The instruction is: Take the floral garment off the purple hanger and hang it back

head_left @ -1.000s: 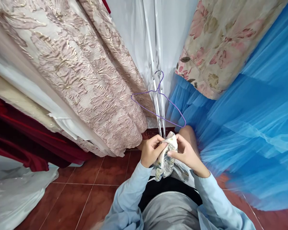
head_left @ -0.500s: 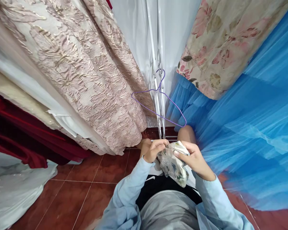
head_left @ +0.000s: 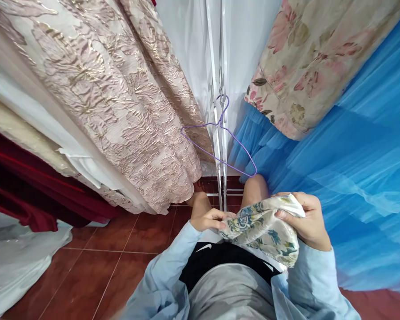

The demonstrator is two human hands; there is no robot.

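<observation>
Outward to the person's right goes the right hand [head_left: 311, 218] since the earlier frame, where both hands sit close together over a bunched bundle; now the floral cloth [head_left: 273, 235] is drawn out between them. It spans the space above the lap, just over the black shorts [head_left: 193, 271], its folds opened enough to show blue and yellow-green blooms on cream.

From where I stand, the right grip is pressed together on the cloth's far corner, thumb on top and fingers behind, and that seems to be what takes most of the weight. The left hand [head_left: 208, 218] pinches the opposite end between thumb and fingers, lower and nearer the body, probably as an anchor so the fabric has something to stretch against. The middle sags in a loose fold, so the pull looks gentle.

Ahead of the knees, a purple hanger [head_left: 220, 123] dangles bare against the white poles [head_left: 224, 66], near the hands but apart from them. Long garments crowd both sides: a pink brocade gown [head_left: 120, 102] to the left, blue tulle [head_left: 360, 186] to the right. Such narrow room may explain why the cloth is kept over the lap, clear of the tiled floor [head_left: 110, 262].
</observation>
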